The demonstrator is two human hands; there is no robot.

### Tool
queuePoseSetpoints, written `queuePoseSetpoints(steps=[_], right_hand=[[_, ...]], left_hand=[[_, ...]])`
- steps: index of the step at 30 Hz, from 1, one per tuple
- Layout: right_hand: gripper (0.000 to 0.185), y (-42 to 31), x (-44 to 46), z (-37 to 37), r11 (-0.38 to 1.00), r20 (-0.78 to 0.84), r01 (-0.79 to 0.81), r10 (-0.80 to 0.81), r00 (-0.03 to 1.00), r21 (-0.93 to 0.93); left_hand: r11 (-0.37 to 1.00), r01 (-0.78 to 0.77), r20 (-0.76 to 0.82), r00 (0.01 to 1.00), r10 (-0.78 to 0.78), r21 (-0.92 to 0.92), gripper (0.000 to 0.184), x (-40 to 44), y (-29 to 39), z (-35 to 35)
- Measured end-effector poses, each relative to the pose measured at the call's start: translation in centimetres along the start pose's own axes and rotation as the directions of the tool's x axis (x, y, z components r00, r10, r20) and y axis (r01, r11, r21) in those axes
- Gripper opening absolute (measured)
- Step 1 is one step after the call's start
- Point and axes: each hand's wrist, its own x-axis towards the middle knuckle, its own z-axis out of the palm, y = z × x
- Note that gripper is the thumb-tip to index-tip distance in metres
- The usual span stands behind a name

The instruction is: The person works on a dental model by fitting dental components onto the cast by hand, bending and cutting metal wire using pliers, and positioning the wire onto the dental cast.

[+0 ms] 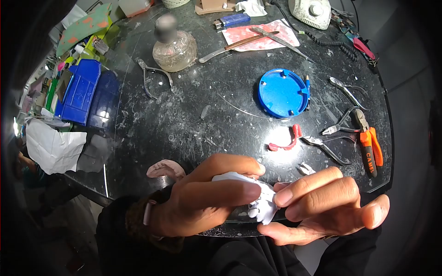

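My left hand [207, 191] is closed around a white plaster dental cast [263, 207], its thumb lying across the top. Teeth-like bumps show on the cast's right side; the rest is hidden by my fingers. My right hand [327, 207] grips the cast's right edge, with the fingertips on its side and the thumb at its lower edge. Whether something small is pinched there as well, I cannot tell. A pink curved piece [165, 169] lies left of my left hand. Beyond my hands is a red curved wax-like strip [293, 140].
Pliers [327, 149] and orange-handled cutters [370, 147] lie at right, beside a blue round dish [283, 93]. Farther back are a glass burner [175, 50], a wax sheet [285, 32] with carving tools, and a blue lighter [231, 21]. A blue box [83, 92] stands left.
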Motion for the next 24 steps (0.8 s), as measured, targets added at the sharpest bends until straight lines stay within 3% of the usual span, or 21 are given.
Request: queuePoseSetpoints(steps=[2, 4, 5, 7, 8, 10, 14, 16, 17, 20, 23, 24], right_hand=[[0.111, -0.2, 0.0, -0.1, 0.998, 0.017, -0.041, 0.040, 0.999, 0.055], [0.085, -0.4, -0.1, 0.5, 0.985, -0.110, -0.058, 0.077, 0.991, 0.164], [0.062, -0.6, -0.1, 1.7, 0.969, -0.244, -0.042, 0.103, 0.964, 0.243], [0.061, -0.6, -0.2, 1.7, 0.965, -0.234, -0.040, 0.103, 0.967, 0.260], [0.083, -0.4, -0.2, 0.6, 0.978, -0.091, -0.057, 0.076, 0.993, 0.199], [0.106, -0.5, -0.2, -0.2, 0.987, 0.066, -0.082, 0.074, 0.995, 0.137], [0.105, -0.6, -0.2, -0.2, 0.987, 0.063, -0.089, 0.081, 0.995, 0.137], [0.083, -0.2, -0.1, 0.7, 0.983, -0.097, -0.033, 0.051, 0.994, 0.180], [0.061, 0.1, 0.2, 1.8, 0.976, -0.245, 0.014, 0.041, 0.969, 0.219], [0.053, -0.3, 0.9, 0.7, 0.981, -0.178, -0.114, 0.142, 0.974, 0.158], [0.069, 0.9, 0.7, -0.4, 0.987, -0.017, -0.139, 0.141, 0.990, 0.087], [0.074, 1.3, 0.6, -0.6, 0.989, 0.020, -0.131, 0.130, 0.991, 0.061]], left_hand=[[1.000, -0.011, 0.007, 1.000, 0.011, 0.010, 0.064, -0.1, -0.1, -0.1], [1.000, -0.012, -0.010, 1.000, 0.012, 0.011, 0.060, -0.1, 0.0, 0.0], [1.000, -0.013, -0.019, 1.000, 0.014, 0.011, 0.058, -0.1, 0.0, 0.1], [0.999, -0.024, -0.068, 0.997, 0.026, 0.027, 0.052, -0.3, 0.0, 0.6], [0.999, -0.024, -0.084, 0.996, 0.027, 0.031, 0.049, -0.3, 0.0, 0.8], [0.999, -0.021, -0.109, 0.994, 0.025, 0.034, 0.045, -0.4, 0.1, 1.0], [0.999, -0.032, -0.100, 0.994, 0.034, 0.024, 0.048, -0.6, -0.1, 0.9], [1.000, -0.018, -0.051, 0.999, 0.019, 0.013, 0.056, -0.5, -0.1, 0.4], [1.000, -0.007, -0.018, 1.000, 0.007, 0.007, 0.061, -0.4, 0.0, 0.2], [0.990, 0.138, 0.017, 0.990, -0.138, -0.003, 0.082, -1.0, 0.7, 0.3], [0.973, 0.226, -0.055, 0.972, -0.228, -0.035, 0.094, -1.5, 0.7, 1.2], [0.971, 0.206, -0.127, 0.967, -0.221, -0.123, 0.084, -1.9, 0.6, 1.6]])
